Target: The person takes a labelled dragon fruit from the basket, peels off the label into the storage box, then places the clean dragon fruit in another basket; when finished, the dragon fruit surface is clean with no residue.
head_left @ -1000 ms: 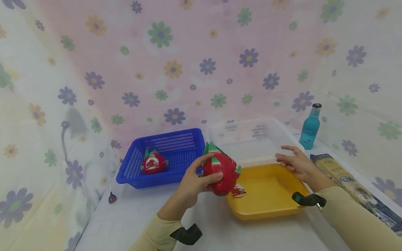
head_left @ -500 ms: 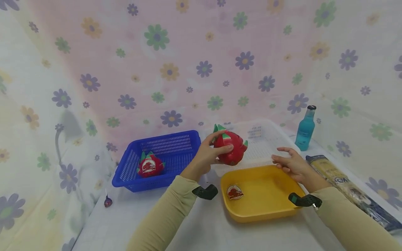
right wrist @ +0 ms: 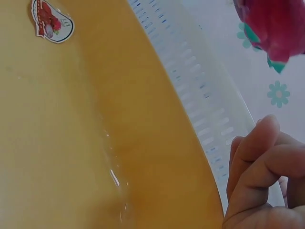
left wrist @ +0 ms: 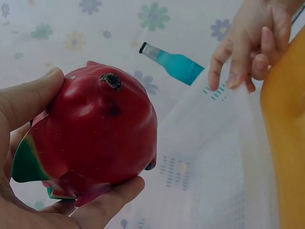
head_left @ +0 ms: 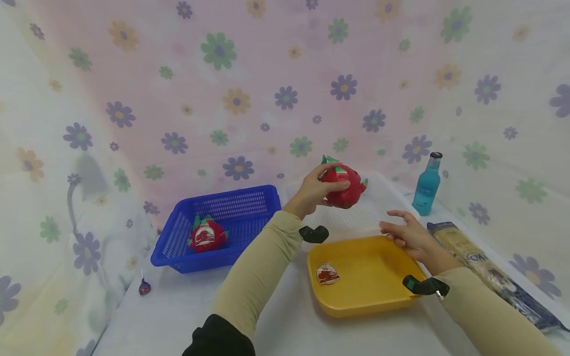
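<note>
A red dragon fruit (head_left: 349, 193) with green-tipped scales is held up in the air by my left hand (head_left: 311, 190), thumb on the near side and fingers around it. It hangs above the white perforated basket (head_left: 343, 220). In the left wrist view the dragon fruit (left wrist: 102, 133) turns its dark stem end to the camera. My right hand (head_left: 409, 237) hovers with loosely bent fingers over the back right edge of the yellow tray (head_left: 374, 277), holding nothing. A round red-and-white sticker (head_left: 327, 273) lies in the tray's left side.
Another dragon fruit (head_left: 209, 235) with a sticker sits in the blue basket (head_left: 249, 225) on the left. A bottle of blue drink (head_left: 426, 185) stands at the back right. A long yellow-and-blue packet (head_left: 485, 272) lies along the right. A small wrapped lollipop (head_left: 144, 287) rests far left.
My left hand has carried the dragon fruit up, back and to the right, from beside the yellow tray to above the white basket. The tray's sticker is now uncovered. The right hand barely moved.
</note>
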Available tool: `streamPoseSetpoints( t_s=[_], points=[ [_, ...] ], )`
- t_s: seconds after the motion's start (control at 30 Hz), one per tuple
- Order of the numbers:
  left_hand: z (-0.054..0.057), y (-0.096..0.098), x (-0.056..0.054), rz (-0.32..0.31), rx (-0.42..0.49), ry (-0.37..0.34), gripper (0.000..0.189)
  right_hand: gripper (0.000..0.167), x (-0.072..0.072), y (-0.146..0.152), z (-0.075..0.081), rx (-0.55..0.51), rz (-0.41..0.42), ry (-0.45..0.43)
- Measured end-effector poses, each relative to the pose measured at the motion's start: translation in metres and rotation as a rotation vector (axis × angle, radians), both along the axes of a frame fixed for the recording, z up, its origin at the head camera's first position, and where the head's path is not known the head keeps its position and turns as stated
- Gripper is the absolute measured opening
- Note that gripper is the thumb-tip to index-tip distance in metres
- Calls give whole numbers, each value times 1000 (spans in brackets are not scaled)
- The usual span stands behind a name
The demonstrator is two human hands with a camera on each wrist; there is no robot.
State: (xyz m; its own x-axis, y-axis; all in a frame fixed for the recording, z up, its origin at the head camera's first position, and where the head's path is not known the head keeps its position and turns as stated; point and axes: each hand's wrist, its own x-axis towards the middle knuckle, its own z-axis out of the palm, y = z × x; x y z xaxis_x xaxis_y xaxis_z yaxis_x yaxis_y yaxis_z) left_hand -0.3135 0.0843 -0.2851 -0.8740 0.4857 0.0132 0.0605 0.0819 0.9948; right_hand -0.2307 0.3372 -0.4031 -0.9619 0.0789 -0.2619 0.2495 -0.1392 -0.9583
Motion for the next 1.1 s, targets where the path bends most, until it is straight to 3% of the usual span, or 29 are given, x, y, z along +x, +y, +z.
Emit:
streamPoseSetpoints(
  t_s=[0.2,0.57,0.9,1.1],
  points=[
    [2,27,-15,-25,-22,14,58,77,1,1,1,-2,-3,0],
    [-9,55,-20,-1,-17,8,58,88,2,1,1,11,-12,-13],
    [-26,68,-26,64,-1,-11,56,62,2,-1,-1,-2,-14,8],
    [-37,76,-25,92,-8,-37,55,64,2,-1,-4,33,-31,-3]
  ],
)
